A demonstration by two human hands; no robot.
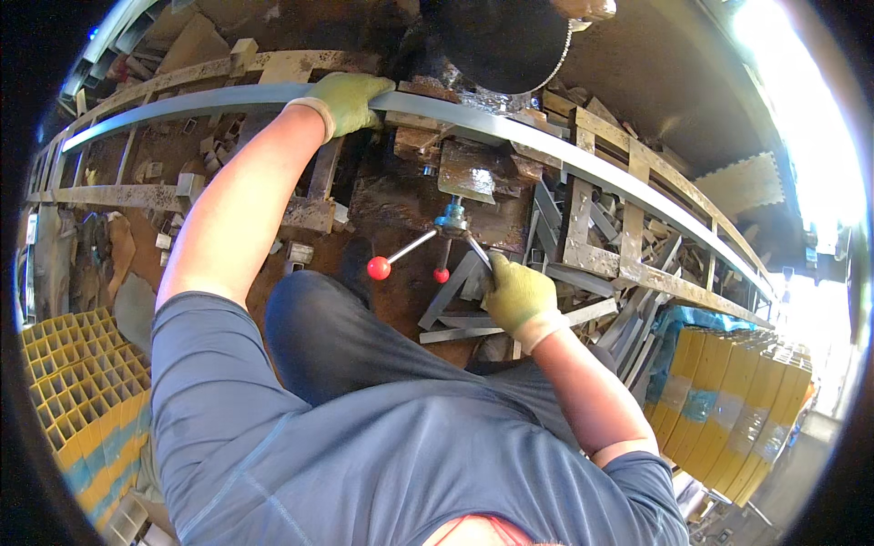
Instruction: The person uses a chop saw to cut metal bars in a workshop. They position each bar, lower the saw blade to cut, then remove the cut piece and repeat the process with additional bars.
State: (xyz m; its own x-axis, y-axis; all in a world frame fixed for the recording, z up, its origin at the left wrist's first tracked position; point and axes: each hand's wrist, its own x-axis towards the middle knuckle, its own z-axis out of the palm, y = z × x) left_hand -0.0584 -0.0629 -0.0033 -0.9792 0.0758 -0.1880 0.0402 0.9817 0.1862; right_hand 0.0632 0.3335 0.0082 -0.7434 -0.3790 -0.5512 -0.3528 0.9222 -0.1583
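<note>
A long grey metal bar (492, 123) lies across the work rack from left to right, passing under a saw. Wrapped over the bar, left of the saw, is my left hand (353, 104) in a yellow-green work glove. My right hand (521, 293), gloved alike, is closed around one spoke of a vise handle (452, 218). The other two spokes end in red ball knobs (379, 267). Beyond the handle sits the metal vise jaw (466, 171), close to the bar's near side. My right hand hides the end of its spoke.
A large dark toothed saw blade (496, 44) stands just beyond the bar. Metal rack frames (628, 218) extend to both sides. Offcuts (451, 296) litter the floor. Stacked yellow-sided square tubes (82, 364) stand at left, with a yellow wrapped bundle (728, 400) at right.
</note>
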